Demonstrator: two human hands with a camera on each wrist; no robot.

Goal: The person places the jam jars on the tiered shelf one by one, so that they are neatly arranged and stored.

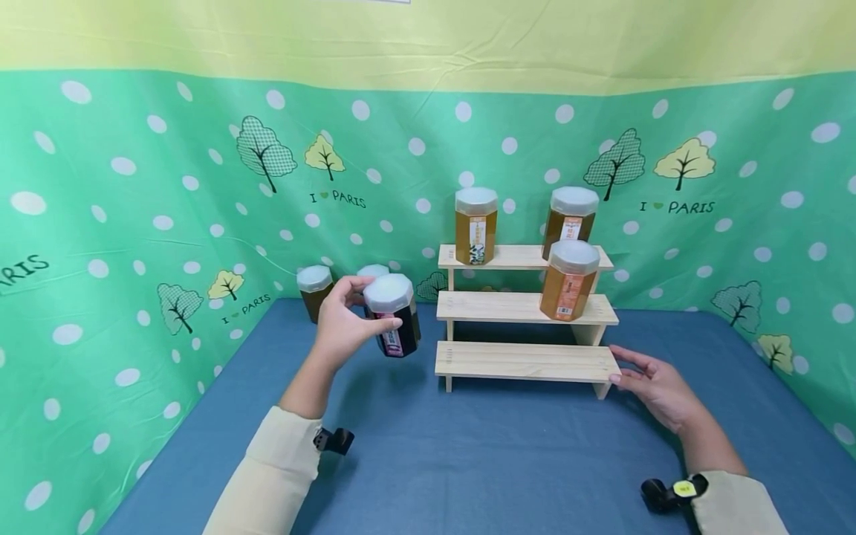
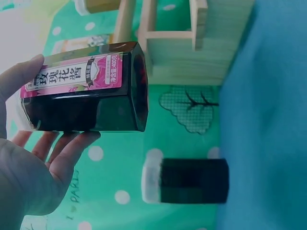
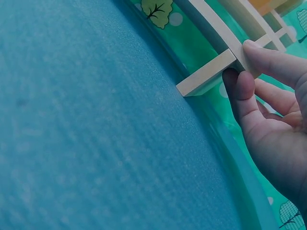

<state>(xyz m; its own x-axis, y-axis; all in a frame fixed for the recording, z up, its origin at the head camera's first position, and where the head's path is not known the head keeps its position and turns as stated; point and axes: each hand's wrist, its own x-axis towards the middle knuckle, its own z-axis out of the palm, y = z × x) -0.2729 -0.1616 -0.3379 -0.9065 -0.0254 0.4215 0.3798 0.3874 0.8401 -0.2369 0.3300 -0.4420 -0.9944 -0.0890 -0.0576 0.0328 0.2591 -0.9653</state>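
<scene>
My left hand grips a dark hexagonal jar near its white lid, thumb on one side and fingers on the other. The jar is raised off the table, left of a three-step wooden display stand; its pink label shows in the left wrist view. At the right end of the lowest step, my right hand pinches the corner of the board between thumb and fingers. Two amber jars stand on the top step, one at the left and one at the right. An orange-labelled jar occupies the middle step's right side.
Behind my left hand, a brown jar and a partly hidden dark jar stand at the table's back left. A blue cloth covers the table. Green dotted fabric hangs close behind the stand and along both sides.
</scene>
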